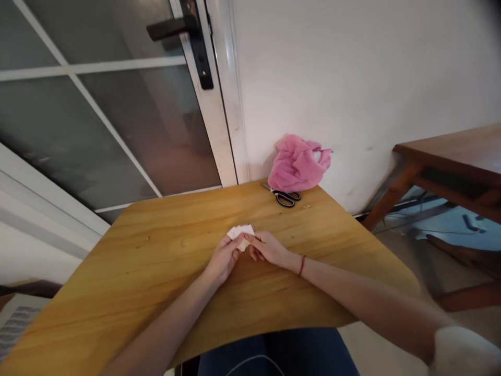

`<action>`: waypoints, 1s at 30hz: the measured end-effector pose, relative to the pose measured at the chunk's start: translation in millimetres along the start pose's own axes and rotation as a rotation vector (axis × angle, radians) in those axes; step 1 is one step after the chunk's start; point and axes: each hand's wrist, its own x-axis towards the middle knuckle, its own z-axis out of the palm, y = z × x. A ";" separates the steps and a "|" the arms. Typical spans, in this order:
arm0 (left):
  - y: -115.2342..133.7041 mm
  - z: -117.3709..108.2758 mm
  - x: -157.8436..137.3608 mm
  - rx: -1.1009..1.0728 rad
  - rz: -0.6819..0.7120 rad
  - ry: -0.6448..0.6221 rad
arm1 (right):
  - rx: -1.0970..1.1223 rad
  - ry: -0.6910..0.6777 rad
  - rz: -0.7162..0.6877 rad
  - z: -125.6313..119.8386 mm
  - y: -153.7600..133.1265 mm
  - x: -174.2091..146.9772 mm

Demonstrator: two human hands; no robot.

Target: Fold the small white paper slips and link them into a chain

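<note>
Several small white cards [243, 230], slightly fanned, are held just above the wooden table. My left hand [227, 257] is closed on their left side, its thumb lying across the front. On the right edge, my right hand [268, 248] pinches the same cards between thumb and fingers, and a red string bracelet [301, 265] circles that wrist. What is printed on the cards, if anything, cannot be made out. Part of the fingers behind the cards is hidden.
The wooden table [176, 224] stands against a wall and a glazed door [144, 115]. At its back right lie black-handled scissors [285, 198], partly under a pink cloth [297, 164]. Another wooden table [450, 151] stands off to the right.
</note>
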 end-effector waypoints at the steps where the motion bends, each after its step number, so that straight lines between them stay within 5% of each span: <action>1: 0.5 -1.2 2.1 0.005 -0.006 0.001 | 0.007 -0.001 0.000 -0.3 0.7 1.6; 8: 14.0 -3.3 25.6 -0.010 0.037 0.064 | 0.071 0.070 -0.028 4.9 -8.4 23.9; 14: 26.0 11.2 44.1 -0.059 0.138 0.149 | 0.165 0.418 -0.117 31.2 -22.1 62.4; 21: 4.3 9.8 70.3 -0.170 0.247 0.314 | 0.185 0.648 -0.186 38.5 -13.4 90.9; 30: -6.7 6.2 67.4 -0.280 0.313 0.295 | 0.110 0.737 -0.206 40.7 -7.6 85.0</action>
